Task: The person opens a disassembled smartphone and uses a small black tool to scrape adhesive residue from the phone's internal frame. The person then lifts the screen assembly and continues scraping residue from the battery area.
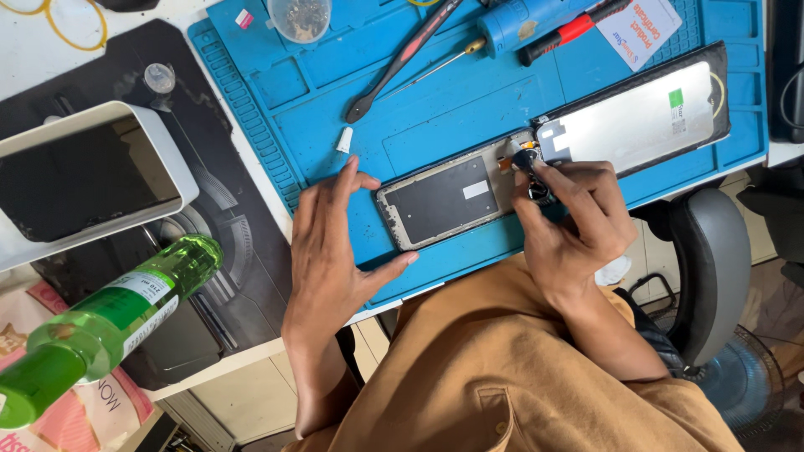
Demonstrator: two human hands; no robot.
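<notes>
An opened phone frame [444,199] lies on a blue work mat [469,109], with its detached screen panel [636,117] beside it at the right, still close to the frame's end. My left hand [331,243] rests flat on the mat, fingers spread, its thumb touching the frame's near corner. My right hand [574,222] pinches a small dark tool [532,172] at the junction between frame and screen panel.
On the mat's far side lie black tweezers [402,59], a thin screwdriver [435,69], a red-and-black screwdriver [569,32], a blue tool [523,21] and a small clear cup [300,18]. A green bottle [117,314] and a white-rimmed device [84,180] stand at left. An office chair [712,268] is at right.
</notes>
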